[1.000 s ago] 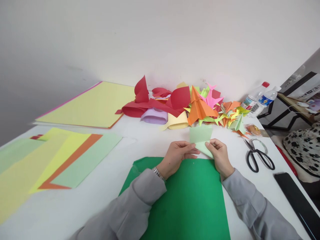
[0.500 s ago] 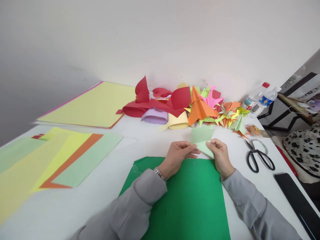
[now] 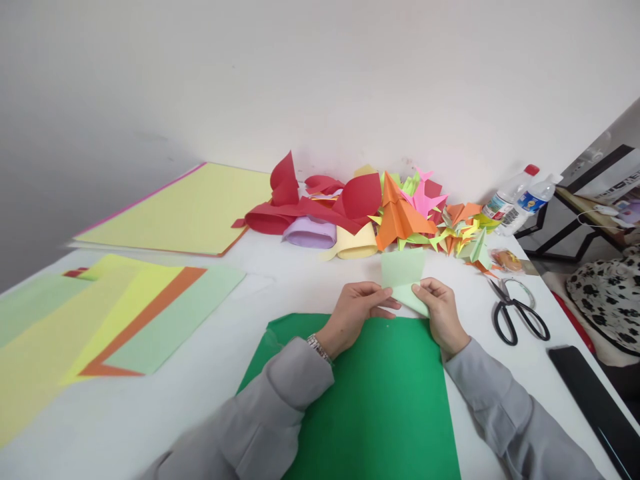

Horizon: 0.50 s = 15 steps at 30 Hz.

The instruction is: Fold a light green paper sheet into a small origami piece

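Pale green and small, the folded paper (image 3: 403, 275) is held just above the table (image 3: 280, 287), over the far edge of a large dark green sheet (image 3: 370, 400) that lies flat in front of the person. The left hand (image 3: 353, 312) pinches its lower left edge between thumb and forefinger. The right hand (image 3: 441, 312) pinches the lower right, where a triangular flap is turned across the piece; the other fingers of both hands are curled under. The upper part of the paper stands up as a plain, flat rectangle, so by the look of it only an early fold or two is in: one corner flap is made, and the rest carries no creases that I can see. It is a long way short of the pointed, many-creased shapes in the heap of folded figures (image 3: 400, 217) against the wall, which suggests that most of the folding on this piece is not yet done. To the left lie fanned coloured sheets (image 3: 125, 313) and, further back, a yellow stack (image 3: 185, 210). To the right are black scissors (image 3: 517, 313), lying apart from the hands, two plastic bottles (image 3: 520, 193) and a dark phone (image 3: 595, 400) near the table's edge.
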Tool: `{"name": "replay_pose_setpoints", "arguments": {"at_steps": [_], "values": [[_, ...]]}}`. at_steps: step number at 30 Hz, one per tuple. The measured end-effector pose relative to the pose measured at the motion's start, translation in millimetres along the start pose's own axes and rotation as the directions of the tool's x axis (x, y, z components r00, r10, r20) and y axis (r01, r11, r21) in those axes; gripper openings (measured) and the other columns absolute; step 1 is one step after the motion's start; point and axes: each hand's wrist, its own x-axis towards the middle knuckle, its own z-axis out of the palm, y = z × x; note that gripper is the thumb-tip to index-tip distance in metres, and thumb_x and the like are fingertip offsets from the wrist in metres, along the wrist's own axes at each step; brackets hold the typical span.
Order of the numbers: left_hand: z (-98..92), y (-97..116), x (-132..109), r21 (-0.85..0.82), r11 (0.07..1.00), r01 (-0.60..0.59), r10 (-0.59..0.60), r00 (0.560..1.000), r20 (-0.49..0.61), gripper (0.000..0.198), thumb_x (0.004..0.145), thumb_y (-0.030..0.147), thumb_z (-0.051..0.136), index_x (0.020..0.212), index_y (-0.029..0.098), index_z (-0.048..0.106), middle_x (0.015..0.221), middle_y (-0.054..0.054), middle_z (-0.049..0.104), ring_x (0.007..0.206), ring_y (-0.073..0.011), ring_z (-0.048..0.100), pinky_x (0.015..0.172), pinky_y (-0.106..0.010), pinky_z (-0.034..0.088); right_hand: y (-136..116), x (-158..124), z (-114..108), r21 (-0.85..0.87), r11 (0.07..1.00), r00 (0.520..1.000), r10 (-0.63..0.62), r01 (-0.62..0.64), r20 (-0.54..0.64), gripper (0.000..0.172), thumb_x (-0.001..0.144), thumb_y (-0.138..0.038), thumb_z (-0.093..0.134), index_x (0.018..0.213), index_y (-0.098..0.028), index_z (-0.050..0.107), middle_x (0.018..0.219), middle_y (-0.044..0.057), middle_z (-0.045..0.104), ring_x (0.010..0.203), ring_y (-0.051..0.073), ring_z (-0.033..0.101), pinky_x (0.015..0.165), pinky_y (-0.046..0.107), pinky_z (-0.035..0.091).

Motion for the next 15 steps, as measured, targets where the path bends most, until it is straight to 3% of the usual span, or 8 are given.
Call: {"name": "replay_pose_setpoints", "arguments": {"at_steps": [5, 11, 15], "values": [[1.3, -2.9, -1.1, 0.168, 0.985, -0.03, 0.018, 0.997, 0.075, 0.03, 0.062, 0.035, 0.078, 0.08, 0.011, 0.072, 0.071, -0.007, 0.072, 0.064, -0.0211, 0.068, 0.056, -0.03, 0.056, -2.1, -4.0, 2.2, -0.073, 0.997, 0.997, -0.007, 0.013, 0.078, 0.024, 0.063, -0.039, 0.077, 0.063, -0.019, 0.065, 0.056, -0.002, 0.063, 0.05, 0.012, 0.049, 0.05, 0.025, 0.038], [2.0, -4.1, -1.8, 0.232, 0.972, -0.02, 0.007, 0.998, 0.057, 0.03, 0.064, 0.034, 0.075, 0.081, 0.01, 0.068, 0.061, -0.005, 0.068, 0.056, -0.0209, 0.067, 0.054, -0.031, 0.056, -5.1, -4.8, 3.9, -0.097, 0.995, 0.994, -0.015, 0.026, 0.107, 0.024, 0.06, -0.04, 0.078, 0.06, -0.02, 0.065, 0.055, -0.003, 0.062, 0.051, 0.012, 0.048, 0.05, 0.025, 0.038], [2.2, -4.4, -2.2, 0.283, 0.959, -0.031, 0.012, 0.998, 0.068, 0.027, 0.067, 0.033, 0.072, 0.082, 0.012, 0.064, 0.055, -0.002, 0.063, 0.048, -0.0171, 0.063, 0.042, -0.025, 0.05, -3.9, -3.8, 1.6, -0.108, 0.994, 0.99, -0.016, 0.031, 0.139, 0.023, 0.062, -0.039, 0.078, 0.06, -0.02, 0.066, 0.054, -0.003, 0.059, 0.051, 0.012, 0.047, 0.05, 0.025, 0.037]]}}
